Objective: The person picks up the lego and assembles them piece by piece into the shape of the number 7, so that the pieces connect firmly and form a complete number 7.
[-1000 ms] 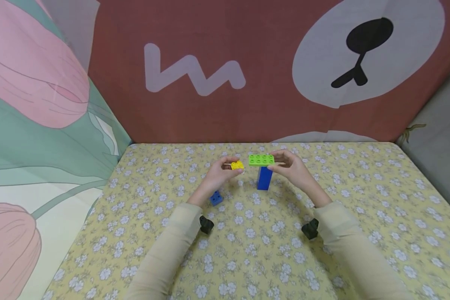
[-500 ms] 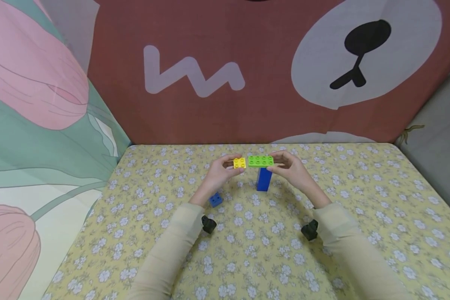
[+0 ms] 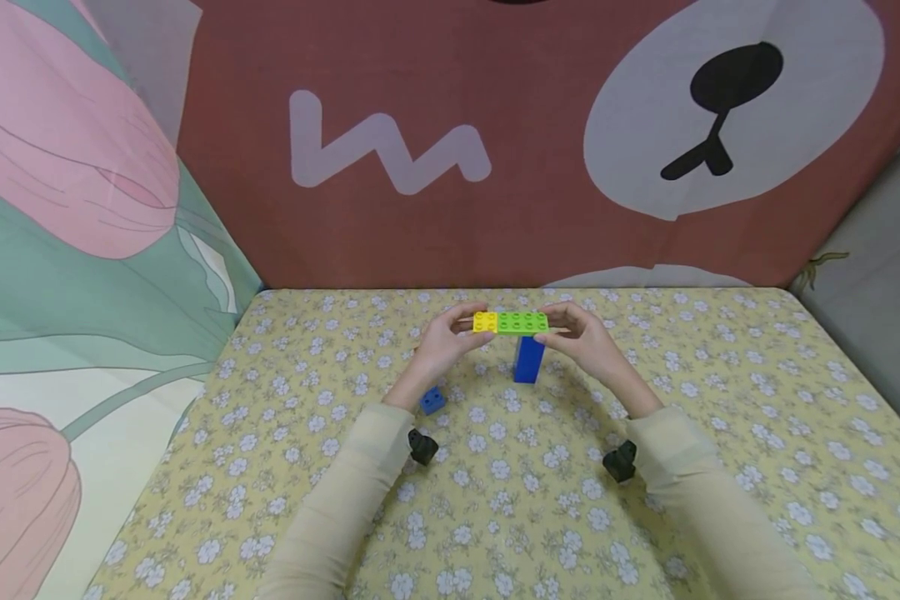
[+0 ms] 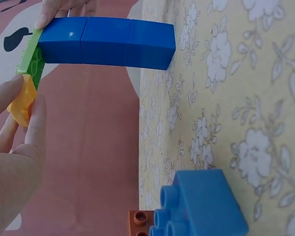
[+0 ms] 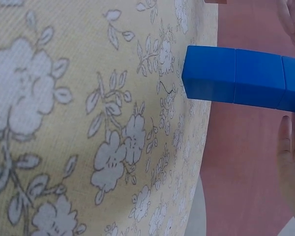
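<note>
A stack of blue bricks (image 3: 528, 360) stands upright on the flowered cloth, with a lime-green brick (image 3: 522, 322) lying across its top and jutting left. My right hand (image 3: 588, 337) pinches the green brick's right end between thumb and fingers. Between the thumb and fingers of my left hand (image 3: 442, 342) is a small yellow brick (image 3: 485, 322), against the green brick's left end. Slight tilt shows on the yellow brick (image 4: 23, 101) in the left wrist view; whether it is joined, I cannot tell. The right wrist view shows the blue stack (image 5: 231, 76) but cuts off its top.
A loose blue brick (image 3: 432, 401) lies on the cloth near my left wrist. Beside it in the left wrist view is a reddish-brown brick (image 4: 139, 221), mostly cut off by the frame. Behind the table hangs a printed cloth (image 3: 420, 242).
My left hand has moved right with the yellow brick, closing the gap to the green brick, and the yellow brick has turned level with it. My right hand has stayed in place.
</note>
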Motion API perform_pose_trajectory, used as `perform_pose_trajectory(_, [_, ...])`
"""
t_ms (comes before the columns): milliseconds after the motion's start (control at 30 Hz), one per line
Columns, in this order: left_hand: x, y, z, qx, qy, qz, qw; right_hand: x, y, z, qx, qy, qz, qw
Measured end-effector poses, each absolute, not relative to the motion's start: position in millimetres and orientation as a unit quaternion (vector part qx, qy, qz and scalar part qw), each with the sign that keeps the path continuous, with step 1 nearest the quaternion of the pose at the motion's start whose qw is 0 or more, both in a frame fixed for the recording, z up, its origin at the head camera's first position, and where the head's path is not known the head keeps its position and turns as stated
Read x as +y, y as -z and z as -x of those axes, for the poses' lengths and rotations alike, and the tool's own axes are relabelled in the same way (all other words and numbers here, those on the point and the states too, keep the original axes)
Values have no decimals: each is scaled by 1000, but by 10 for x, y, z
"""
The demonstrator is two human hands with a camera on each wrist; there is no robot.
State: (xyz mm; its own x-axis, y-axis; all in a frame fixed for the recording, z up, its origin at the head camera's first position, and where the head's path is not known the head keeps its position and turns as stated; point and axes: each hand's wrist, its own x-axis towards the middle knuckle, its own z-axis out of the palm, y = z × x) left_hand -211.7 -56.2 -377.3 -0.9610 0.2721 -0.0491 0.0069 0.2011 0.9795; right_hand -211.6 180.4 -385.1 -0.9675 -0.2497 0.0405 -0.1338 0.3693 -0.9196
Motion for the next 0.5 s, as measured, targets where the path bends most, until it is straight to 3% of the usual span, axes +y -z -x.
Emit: perform_pose_trajectory(500, [-541,3759,2134,756,-640,-81,112,1808,3813,2117,832,537,123,63])
